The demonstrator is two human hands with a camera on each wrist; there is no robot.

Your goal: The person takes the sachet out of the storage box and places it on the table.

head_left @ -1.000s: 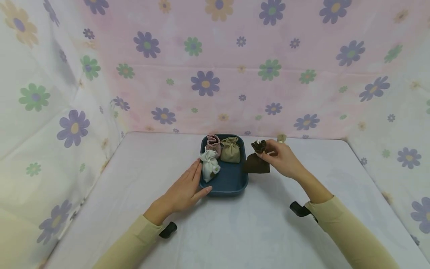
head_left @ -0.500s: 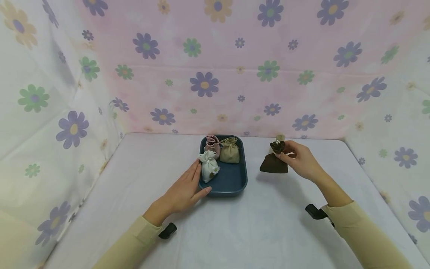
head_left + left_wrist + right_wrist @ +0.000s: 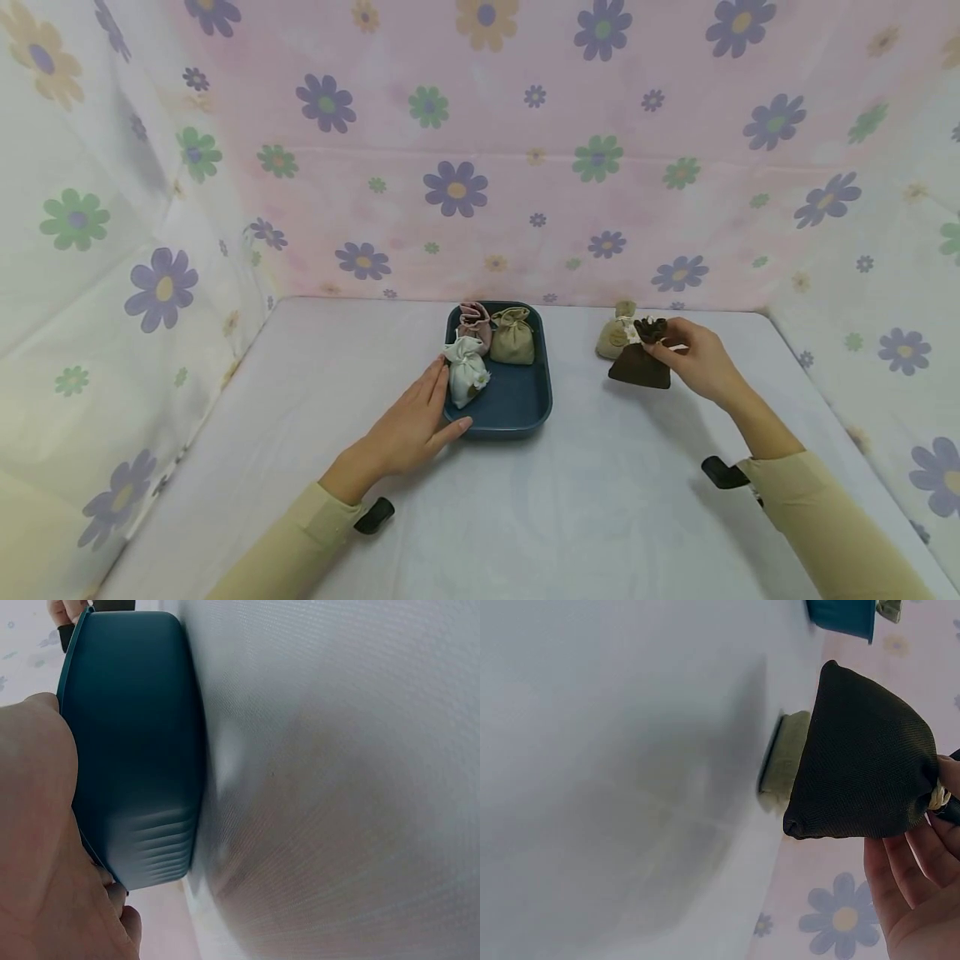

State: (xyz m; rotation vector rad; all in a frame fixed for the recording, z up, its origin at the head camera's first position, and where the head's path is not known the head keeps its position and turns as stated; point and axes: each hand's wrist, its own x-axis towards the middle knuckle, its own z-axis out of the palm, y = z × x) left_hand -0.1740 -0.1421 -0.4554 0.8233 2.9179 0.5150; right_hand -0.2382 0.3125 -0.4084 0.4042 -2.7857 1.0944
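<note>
A dark brown drawstring pouch point(image 3: 640, 367) hangs from my right hand point(image 3: 701, 358), which pinches it by the gathered neck above the table. In the right wrist view the brown pouch point(image 3: 866, 757) shows its full side, its tie at the fingers. Behind it a beige pouch point(image 3: 615, 335) with a round patch stands on the table. My left hand point(image 3: 408, 421) rests with straight fingers along the left side of a blue tray point(image 3: 517, 408), thumb at the near corner. Inside stand a white pouch point(image 3: 467, 375) with a flower, a pink pouch point(image 3: 476, 327) and an olive pouch point(image 3: 513, 337).
The white-covered table point(image 3: 525, 517) runs back to a flowered pink curtain point(image 3: 525, 208). Flowered cloth walls stand at left and right. The tray's ribbed outer wall point(image 3: 142, 750) fills much of the left wrist view. A black strap mount sits on each wrist.
My right hand has carried the brown pouch rightward, away from the tray's right edge. The beige pouch behind it has come into fuller view. My left hand and the tray stay put.
</note>
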